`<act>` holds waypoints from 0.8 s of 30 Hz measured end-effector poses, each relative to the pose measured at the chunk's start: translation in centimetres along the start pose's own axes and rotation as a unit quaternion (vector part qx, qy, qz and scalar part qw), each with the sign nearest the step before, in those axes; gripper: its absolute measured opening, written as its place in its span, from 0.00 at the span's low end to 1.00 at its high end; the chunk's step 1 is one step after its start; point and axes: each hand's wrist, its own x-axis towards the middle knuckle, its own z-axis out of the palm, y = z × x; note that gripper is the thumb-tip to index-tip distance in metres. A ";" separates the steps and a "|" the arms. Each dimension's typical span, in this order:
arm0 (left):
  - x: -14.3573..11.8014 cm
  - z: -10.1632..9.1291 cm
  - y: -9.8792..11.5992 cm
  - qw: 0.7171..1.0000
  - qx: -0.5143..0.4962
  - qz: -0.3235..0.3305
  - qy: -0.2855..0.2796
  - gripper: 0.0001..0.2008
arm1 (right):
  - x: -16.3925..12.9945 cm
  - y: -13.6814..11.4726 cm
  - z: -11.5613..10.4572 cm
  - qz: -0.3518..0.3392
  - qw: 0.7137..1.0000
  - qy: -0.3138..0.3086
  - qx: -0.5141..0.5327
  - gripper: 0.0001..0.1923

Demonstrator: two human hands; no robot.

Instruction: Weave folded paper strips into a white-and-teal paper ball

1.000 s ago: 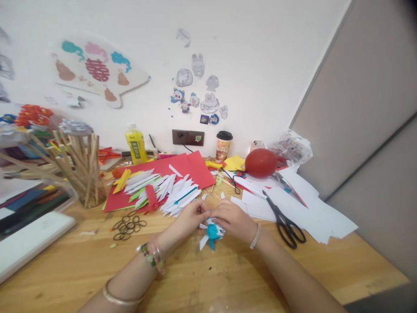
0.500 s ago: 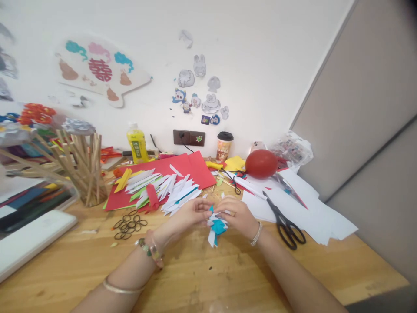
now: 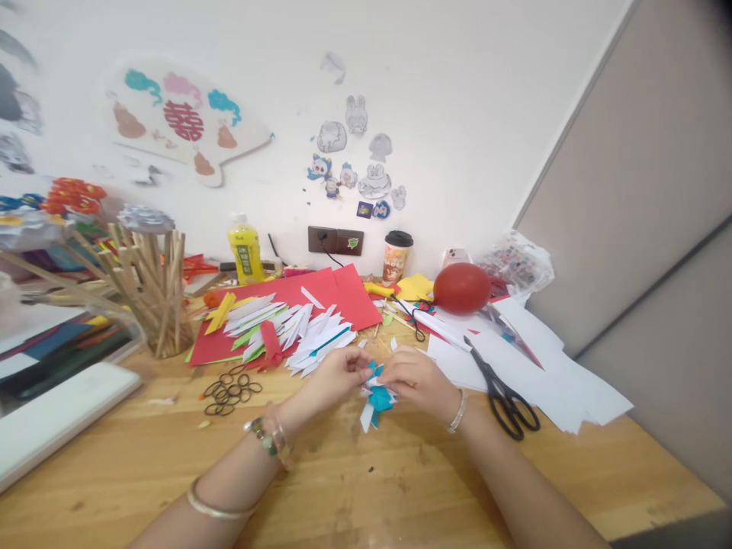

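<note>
Between my hands is a small folded-paper piece (image 3: 380, 398) in blue and white, its pointed ends hanging down over the wooden table. My left hand (image 3: 341, 372) pinches its upper left side between thumb and fingers. From the right, my right hand (image 3: 416, 379) closes its fingertips on the upper right side of the same piece. The fingers partly cover its top. Just behind my left hand lies a pile of white folded paper strips (image 3: 320, 341), with a red folded strip (image 3: 270, 343) beside them.
Black rubber bands (image 3: 232, 390) lie left of my left arm. Black scissors (image 3: 503, 396) rest on white paper sheets (image 3: 549, 374) at the right. Farther back are red paper (image 3: 211, 343), a red balloon (image 3: 462, 288), a lidded cup (image 3: 396, 258), a yellow bottle (image 3: 245, 250) and wooden sticks (image 3: 154, 297) in a container.
My right fingers have shifted slightly away to the right, showing more blue at the top of the paper piece. The view has turned a little to the left.
</note>
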 end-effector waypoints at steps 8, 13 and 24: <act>-0.1 0.7 0.3 0.998 0.056 -0.001 0.006 0.08 | 0.2 -1.2 0.2 -0.033 0.995 -0.021 -0.092 0.11; -0.1 0.5 0.1 0.999 0.042 -0.009 0.009 0.10 | 0.0 -1.0 -0.2 -0.039 0.998 -0.030 -0.038 0.11; -0.2 0.3 0.9 0.999 -0.031 -0.020 0.032 0.10 | 0.2 -0.6 -0.9 0.010 0.996 -0.085 0.018 0.11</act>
